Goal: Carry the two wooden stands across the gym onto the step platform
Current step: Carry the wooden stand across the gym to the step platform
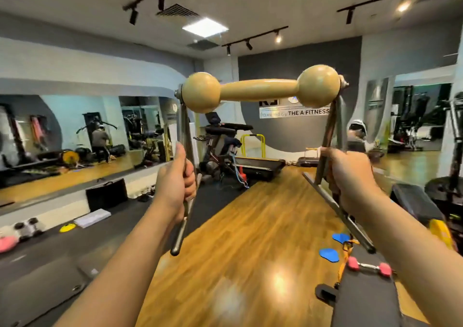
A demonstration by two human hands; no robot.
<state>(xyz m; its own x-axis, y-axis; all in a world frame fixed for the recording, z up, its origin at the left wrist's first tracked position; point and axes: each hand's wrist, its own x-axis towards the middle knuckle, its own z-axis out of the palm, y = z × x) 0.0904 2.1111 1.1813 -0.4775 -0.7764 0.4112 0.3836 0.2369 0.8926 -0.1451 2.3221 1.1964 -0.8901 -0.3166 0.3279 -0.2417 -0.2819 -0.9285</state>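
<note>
I hold one wooden stand [258, 91] up in front of me at chest height: a pale wooden bar with two ball ends, carried on grey metal legs. My left hand [178, 176] grips the left metal leg [184, 126], thumb pointing up. My right hand [350, 173] grips the right metal leg [330, 126], whose foot bar [338, 211] slants down to the right. A second stand does not show in view. I cannot tell the step platform apart from the other gear.
A wooden floor strip [250, 226] runs ahead toward a treadmill [258, 162] and an exercise bike [220, 146]. Black mats lie left, with a mirror wall [75, 136]. A padded bench [365, 299], pink dumbbell [369, 267] and blue discs [329, 254] lie at right.
</note>
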